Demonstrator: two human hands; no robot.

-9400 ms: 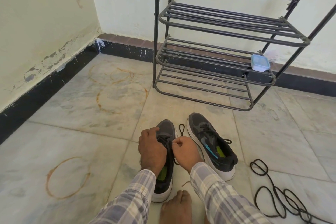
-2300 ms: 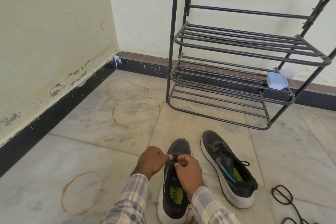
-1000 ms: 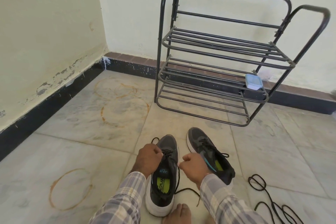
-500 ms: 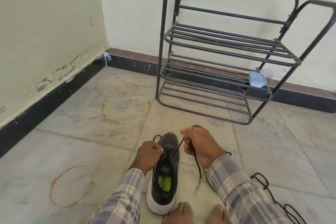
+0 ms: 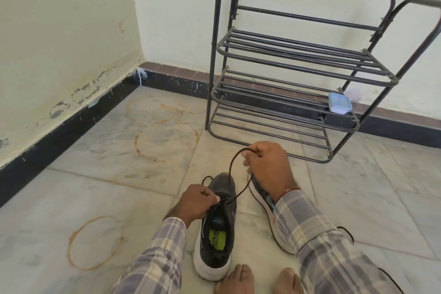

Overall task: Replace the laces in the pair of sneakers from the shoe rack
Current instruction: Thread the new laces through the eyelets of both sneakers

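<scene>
Left hand [image 5: 195, 203] is curled, its fingertips pinching the lace [image 5: 232, 167] right at the eyelet row, knuckles resting against the upper of the near sneaker [image 5: 218, 229]. That sneaker sits on the floor [image 5: 95, 186], toe pointing away toward the shoe rack [image 5: 286, 67], heel just by the person's bare toes [image 5: 238, 279]. From the eyelets the lace arcs up over the toe to the right hand [image 5: 267, 167], which is raised above the shoes and clamped on the lace in a thumb-and-finger pinch. A short end of lace pokes out beside the toe on the left. The second sneaker [image 5: 262, 196] lies just right of the first, mostly hidden under the right hand and sleeve, so its lacing cannot be told. Bits of loose black cord [image 5: 346, 231] show on the floor past the right sleeve. The rack shelves hold only a small plastic box [image 5: 339, 105], so both shoes are off the rack. Progress looks like mid-job on the first shoe, with the lace only partly through the eyelets. Whether this is the old lace coming out or the new one going in cannot be told. Left to do: finish this shoe, then probably the other one.
</scene>
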